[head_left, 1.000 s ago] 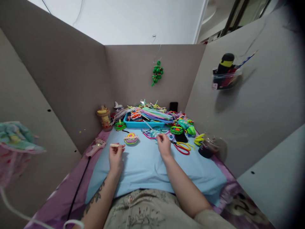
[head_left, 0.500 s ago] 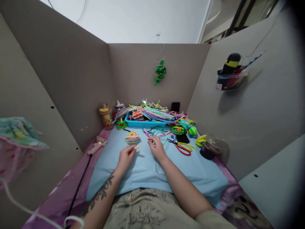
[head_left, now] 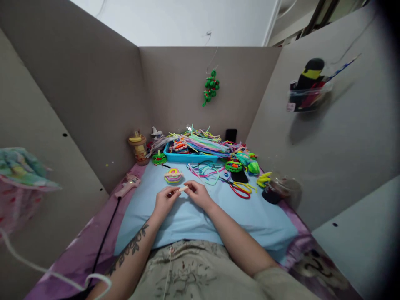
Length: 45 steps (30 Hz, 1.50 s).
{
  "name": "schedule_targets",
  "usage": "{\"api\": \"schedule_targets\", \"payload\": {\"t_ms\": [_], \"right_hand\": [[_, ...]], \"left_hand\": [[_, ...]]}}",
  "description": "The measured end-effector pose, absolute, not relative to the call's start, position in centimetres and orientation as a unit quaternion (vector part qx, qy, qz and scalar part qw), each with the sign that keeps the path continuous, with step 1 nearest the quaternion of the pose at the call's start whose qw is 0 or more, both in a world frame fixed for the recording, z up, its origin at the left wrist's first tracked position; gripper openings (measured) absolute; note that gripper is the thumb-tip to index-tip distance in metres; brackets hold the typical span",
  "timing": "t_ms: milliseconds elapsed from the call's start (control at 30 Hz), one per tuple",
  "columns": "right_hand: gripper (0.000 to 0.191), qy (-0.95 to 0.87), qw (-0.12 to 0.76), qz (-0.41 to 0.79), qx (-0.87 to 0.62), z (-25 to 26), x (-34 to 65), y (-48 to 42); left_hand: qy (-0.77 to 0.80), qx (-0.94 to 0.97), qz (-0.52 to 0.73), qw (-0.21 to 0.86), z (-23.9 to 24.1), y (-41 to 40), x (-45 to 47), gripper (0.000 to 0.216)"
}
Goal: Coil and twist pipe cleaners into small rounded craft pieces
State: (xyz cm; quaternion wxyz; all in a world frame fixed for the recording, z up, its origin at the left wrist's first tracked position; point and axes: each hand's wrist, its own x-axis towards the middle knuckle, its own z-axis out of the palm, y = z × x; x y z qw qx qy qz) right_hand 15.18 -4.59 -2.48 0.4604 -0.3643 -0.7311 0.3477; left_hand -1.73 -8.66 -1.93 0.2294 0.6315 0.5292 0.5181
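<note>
Between my two hands is a small cream-coloured strip (head_left: 183,189), perhaps a piece of pipe cleaner. My left hand (head_left: 165,201) pinches its left end and my right hand (head_left: 199,195) grips its right end, fingertips close together above the blue cloth (head_left: 187,225). Just beyond my left hand sits a round striped pipe-cleaner piece (head_left: 173,176) in pastel colours. To the right of my right hand lie scissors (head_left: 240,191) with red and yellow handles. Loose pipe cleaners (head_left: 208,171) are scattered in front of the tray.
A blue tray (head_left: 190,158) heaped with pipe cleaners stands at the back. A glue gun (head_left: 128,186) with a black cord lies left, near a lidded cup (head_left: 138,148). Green pipe-cleaner pieces (head_left: 233,166) and a dark-based clear cup (head_left: 275,191) are right. Grey panels (head_left: 178,96) enclose the table.
My right hand has moved left and closed on the strip's free end, which only my left hand held before. The view has shifted slightly.
</note>
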Motion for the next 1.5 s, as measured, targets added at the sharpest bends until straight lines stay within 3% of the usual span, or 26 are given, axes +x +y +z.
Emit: {"api": "schedule_targets", "payload": {"t_ms": [667,800,1000,1167,1500], "right_hand": [[0.011,-0.706,0.514,0.324,-0.365,-1.47,15.30,-4.98],[0.011,-0.709,0.502,0.327,-0.371,-1.49,15.20,-5.15],[0.015,-0.700,0.483,0.379,-0.364,-2.10,15.00,-5.07],[0.018,-0.695,0.464,0.422,-0.351,-2.41,14.77,-5.03],[0.009,-0.728,0.515,0.346,-0.292,-1.84,14.81,-5.24]], "left_hand": [[0.543,0.576,0.541,0.284,-2.03,-8.40,-1.92,0.030],[0.513,0.568,0.572,0.294,-1.94,-8.54,-1.67,0.043],[0.515,0.621,0.541,0.235,-1.85,-9.06,-1.59,0.020],[0.524,0.633,0.524,0.225,-1.94,-9.27,-1.56,0.023],[0.543,0.643,0.467,0.271,-1.83,-9.00,-1.51,0.029]]}}
